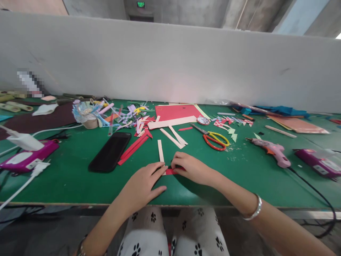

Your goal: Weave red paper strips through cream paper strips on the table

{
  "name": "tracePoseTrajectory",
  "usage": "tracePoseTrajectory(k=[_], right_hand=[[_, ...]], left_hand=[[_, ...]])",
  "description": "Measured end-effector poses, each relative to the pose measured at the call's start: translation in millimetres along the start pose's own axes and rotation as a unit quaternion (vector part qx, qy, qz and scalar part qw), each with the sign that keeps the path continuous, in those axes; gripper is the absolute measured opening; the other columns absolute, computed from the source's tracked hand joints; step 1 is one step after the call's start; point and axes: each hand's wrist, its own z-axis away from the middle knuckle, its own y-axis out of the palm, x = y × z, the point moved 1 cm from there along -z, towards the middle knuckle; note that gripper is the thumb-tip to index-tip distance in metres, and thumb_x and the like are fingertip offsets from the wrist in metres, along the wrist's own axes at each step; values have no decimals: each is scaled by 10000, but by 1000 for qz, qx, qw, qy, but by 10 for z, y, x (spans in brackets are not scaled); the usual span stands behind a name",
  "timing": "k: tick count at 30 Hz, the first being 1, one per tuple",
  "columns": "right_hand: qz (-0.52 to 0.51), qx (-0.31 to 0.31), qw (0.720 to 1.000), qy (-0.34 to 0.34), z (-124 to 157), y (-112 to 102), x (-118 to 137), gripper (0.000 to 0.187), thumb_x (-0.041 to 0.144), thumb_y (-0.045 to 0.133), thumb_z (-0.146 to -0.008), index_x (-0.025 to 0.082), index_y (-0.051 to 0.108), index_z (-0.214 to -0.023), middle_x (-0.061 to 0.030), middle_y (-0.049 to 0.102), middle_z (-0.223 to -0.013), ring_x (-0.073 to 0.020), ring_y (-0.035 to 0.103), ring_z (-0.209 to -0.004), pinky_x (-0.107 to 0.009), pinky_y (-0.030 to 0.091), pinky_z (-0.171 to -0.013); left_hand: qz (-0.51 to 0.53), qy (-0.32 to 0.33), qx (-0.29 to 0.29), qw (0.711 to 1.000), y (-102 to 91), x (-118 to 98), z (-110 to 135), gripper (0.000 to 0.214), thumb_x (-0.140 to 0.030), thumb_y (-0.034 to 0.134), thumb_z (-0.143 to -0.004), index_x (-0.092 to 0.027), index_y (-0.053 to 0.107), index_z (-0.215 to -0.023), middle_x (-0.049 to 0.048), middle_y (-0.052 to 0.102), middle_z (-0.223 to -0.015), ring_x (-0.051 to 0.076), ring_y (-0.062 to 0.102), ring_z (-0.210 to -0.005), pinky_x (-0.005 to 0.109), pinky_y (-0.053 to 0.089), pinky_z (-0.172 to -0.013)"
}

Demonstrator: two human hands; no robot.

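My left hand (pixel 141 185) lies on the green table near its front edge, fingers stretched out. Its fingertips rest on the lower end of a cream paper strip (pixel 160 150) that points away from me. A red paper strip (pixel 169 171) runs sideways and meets the cream one at that end; which lies on top I cannot tell. The fingers of my right hand (pixel 194 169) are curled and pinch the red strip, partly covering it. Beyond my hands lie a folded pair of cream strips (pixel 174 137) and several red strips (pixel 134 147).
A black phone (pixel 109 153) lies to the left, and scissors (pixel 213 138) with red and yellow handles to the right. Farther right are a pink glue gun (pixel 271 149) and a purple power strip (pixel 319 161). Red paper (pixel 174 112) and scraps line the back, before a grey partition (pixel 170 64).
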Motion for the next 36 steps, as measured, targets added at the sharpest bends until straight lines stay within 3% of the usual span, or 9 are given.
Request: tracePoseTrajectory(k=[6,17,23,26,31,36], right_hand=[[17,75,997,-17,-2,-166,-37,126,104,467,-769,167,576,-776,-38,444,-842,-132,470,-760,-259,386,-682],[61,130,990,-12,-70,-242,-57,120,145,473,-778,169,588,-797,-33,440,-827,-119,466,-698,-232,366,-615],[86,149,985,-12,-132,-268,-45,129,135,465,-772,178,586,-784,-25,458,-809,-108,457,-635,-222,346,-554],[88,115,989,8,-106,-257,7,117,174,493,-766,164,568,-855,-44,494,-843,-135,488,-688,-239,369,-578],[36,30,999,-14,24,-126,42,267,236,576,-724,166,530,-977,-64,518,-923,-177,499,-856,-284,403,-724],[15,-11,1000,13,52,-4,-22,167,205,526,-764,150,560,-918,-66,524,-881,-159,496,-815,-270,416,-705]], left_hand=[[3,70,51,996,6,-29,108,548,-518,459,-747,-245,423,-1220,97,423,-1273,263,409,-1127,419,357,-917],[-20,62,75,995,34,-25,93,665,-579,368,-759,-176,321,-1285,102,380,-1312,255,374,-1159,403,293,-959],[-32,66,67,995,45,-38,85,663,-598,350,-754,-178,352,-1267,106,419,-1279,263,387,-1140,406,309,-937],[-42,69,70,994,55,-49,75,666,-598,358,-751,-174,359,-1265,115,408,-1286,270,383,-1138,416,314,-930],[-40,62,85,994,46,-61,58,719,-611,347,-748,-128,327,-1279,113,371,-1317,269,368,-1155,422,295,-954],[-36,50,92,994,52,-51,63,765,-630,299,-752,-68,328,-1270,144,358,-1319,274,357,-1173,431,283,-973]])
